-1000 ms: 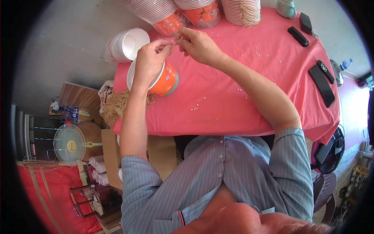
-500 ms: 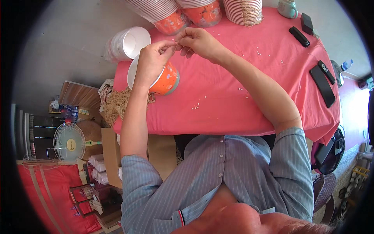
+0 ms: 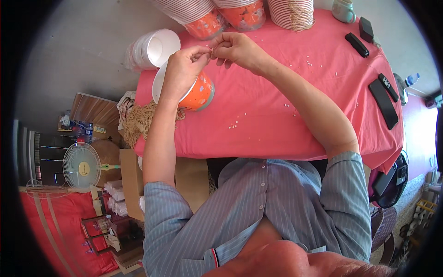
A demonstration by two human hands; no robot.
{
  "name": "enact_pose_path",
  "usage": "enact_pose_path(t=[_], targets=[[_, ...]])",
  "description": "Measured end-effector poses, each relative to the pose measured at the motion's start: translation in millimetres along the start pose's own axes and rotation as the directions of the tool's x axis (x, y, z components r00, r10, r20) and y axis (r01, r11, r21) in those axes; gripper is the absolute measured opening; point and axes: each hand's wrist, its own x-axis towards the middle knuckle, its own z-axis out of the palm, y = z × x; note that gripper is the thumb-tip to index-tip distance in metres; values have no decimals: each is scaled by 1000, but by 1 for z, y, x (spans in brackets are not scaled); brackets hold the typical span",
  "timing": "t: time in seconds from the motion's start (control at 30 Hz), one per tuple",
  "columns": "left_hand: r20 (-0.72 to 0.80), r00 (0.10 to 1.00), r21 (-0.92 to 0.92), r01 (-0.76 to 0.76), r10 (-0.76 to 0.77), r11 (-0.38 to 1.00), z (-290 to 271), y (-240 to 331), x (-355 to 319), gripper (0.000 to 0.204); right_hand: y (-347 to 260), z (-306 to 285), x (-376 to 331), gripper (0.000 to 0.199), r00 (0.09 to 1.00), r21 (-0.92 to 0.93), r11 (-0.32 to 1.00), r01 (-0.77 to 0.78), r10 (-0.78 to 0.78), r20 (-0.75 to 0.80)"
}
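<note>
My left hand (image 3: 183, 71) and my right hand (image 3: 237, 51) meet above the far left part of the table. Their fingertips pinch a short, thin piece of tan string (image 3: 212, 52), most of it hidden by the fingers. Under my left wrist lies an orange paper bucket (image 3: 199, 94) on its side, its white mouth toward the left and its teal-edged base toward the right. A loose heap of tan string (image 3: 138, 122) rests at the table's left edge, beside my left forearm.
Stacked buckets in clear wrap (image 3: 203, 25) stand along the far edge, with white tubs (image 3: 161, 48) at the far left. Small white bits (image 3: 234, 122) dot the pink tablecloth (image 3: 258, 101). A phone (image 3: 384, 105), a remote (image 3: 388, 87) and a mug (image 3: 344, 11) occupy the right side.
Both hands stay together in nearly the same place, with the fingertips drawn slightly closer around the string. The whole view has shifted a little; the bucket has not visibly moved.
</note>
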Motion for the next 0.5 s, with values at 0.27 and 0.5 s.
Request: enact_pose_path(t=[0.27,0.5], targets=[[6,1000,16,-8,8,1000,-1,1,0,26,3,0,1,18,999,-20,999,34,-34,-8],[6,999,107,-36,36,994,-17,14,-3,30,-1,-5,1,14,998,-13,999,46,-47,-51]])
